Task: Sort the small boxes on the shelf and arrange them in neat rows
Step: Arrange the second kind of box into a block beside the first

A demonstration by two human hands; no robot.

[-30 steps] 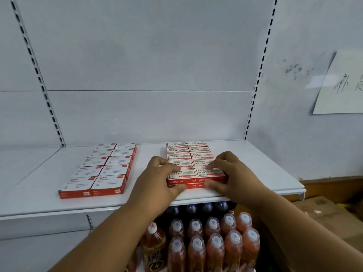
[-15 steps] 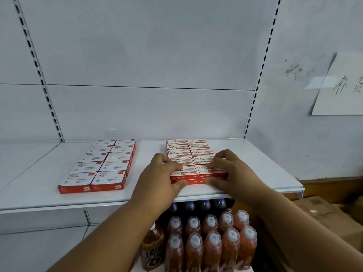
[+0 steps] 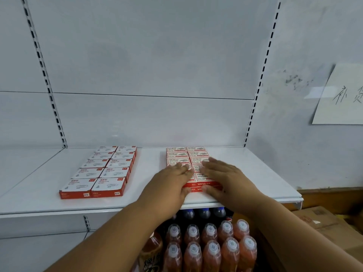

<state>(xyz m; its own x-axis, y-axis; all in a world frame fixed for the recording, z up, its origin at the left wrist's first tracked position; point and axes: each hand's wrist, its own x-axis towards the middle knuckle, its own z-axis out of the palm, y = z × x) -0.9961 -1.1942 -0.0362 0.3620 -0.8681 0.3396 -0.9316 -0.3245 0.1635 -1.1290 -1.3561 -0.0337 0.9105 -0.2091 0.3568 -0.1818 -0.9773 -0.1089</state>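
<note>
Both hands lie flat on the right block of boxes (image 3: 193, 158), just right of the frame's centre on the white shelf (image 3: 151, 199). The left hand (image 3: 172, 178) rests with straight fingers over the block's near left part, its thumb against the red front edge; the right hand (image 3: 221, 174) lies the same way over the near right part, thumb low at the front. Neither hand grasps a box: both are released, palms down. The block stands two boxes wide and appears two layers high at the front (how many layers further back cannot be told). The step in hand looks like pressing and squaring this block so its rows sit level. A second block of boxes (image 3: 102, 171) at centre left already lies in two straight rows, well apart from the first. Bottles (image 3: 210, 250) stand below the shelf at the bottom of the frame. The next move probably calls for checking the block's edges for boxes out of line and nudging them flush.
</note>
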